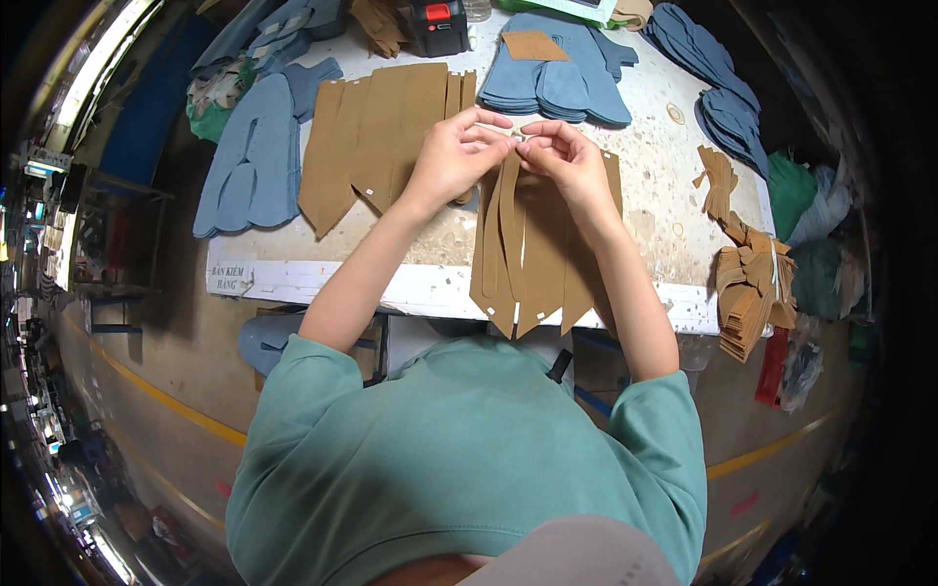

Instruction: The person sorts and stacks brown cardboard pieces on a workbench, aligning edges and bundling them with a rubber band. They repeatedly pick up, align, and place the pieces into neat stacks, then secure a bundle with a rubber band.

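My left hand and my right hand meet over the table, thumbs and forefingers pinched together tip to tip. A tiny pale bit shows between the fingertips, too small to name. Right under them are the upper ends of narrow brown strips, which lie on wide brown pieces with pointed lower ends. Small white stickers mark several of these points, which overhang the table's front edge. To the left of my left hand lies another row of brown pointed pieces, also with small white stickers.
Blue cut pieces lie stacked at the left, back middle and back right of the white speckled table. A black case stands at the back. Bundled tan strips sit at the right edge.
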Action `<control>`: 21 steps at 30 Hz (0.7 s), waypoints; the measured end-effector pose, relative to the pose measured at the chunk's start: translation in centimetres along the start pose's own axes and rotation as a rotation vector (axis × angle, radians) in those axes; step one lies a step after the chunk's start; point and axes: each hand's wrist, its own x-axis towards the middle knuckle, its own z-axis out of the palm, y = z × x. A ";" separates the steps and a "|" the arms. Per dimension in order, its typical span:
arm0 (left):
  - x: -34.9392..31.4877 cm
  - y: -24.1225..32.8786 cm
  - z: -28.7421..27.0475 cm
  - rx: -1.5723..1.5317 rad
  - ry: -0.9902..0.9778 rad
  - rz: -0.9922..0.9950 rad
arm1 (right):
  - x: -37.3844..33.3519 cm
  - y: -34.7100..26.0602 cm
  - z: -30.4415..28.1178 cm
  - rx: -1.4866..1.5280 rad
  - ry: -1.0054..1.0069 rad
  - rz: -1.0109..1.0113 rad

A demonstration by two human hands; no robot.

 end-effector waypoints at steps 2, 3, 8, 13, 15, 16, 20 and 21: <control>-0.1 0.6 -0.4 0.060 -0.020 0.022 | 0.3 0.5 0.1 -0.242 0.060 -0.052; -0.1 1.0 -0.7 0.091 -0.021 0.013 | 0.4 0.8 0.1 -0.341 0.072 -0.096; -0.9 3.8 -3.8 -0.144 -0.448 -0.013 | 2.4 1.7 0.7 -0.440 0.025 -0.057; -0.8 3.6 -2.9 -0.237 -0.160 0.054 | 2.6 0.8 2.0 -0.472 -0.065 -0.223; -0.5 3.1 -2.5 -0.159 0.002 0.093 | 2.3 -0.2 2.1 -0.371 0.000 -0.219; -0.4 2.9 -2.4 -0.146 0.039 0.069 | 2.0 -0.8 2.0 -0.344 0.042 -0.231; -0.3 2.1 -1.8 -0.111 0.018 0.115 | 1.0 -2.8 1.8 -0.529 0.083 -0.372; -0.3 2.0 -1.6 -0.133 0.010 0.123 | 0.8 -3.2 1.7 -0.628 0.074 -0.422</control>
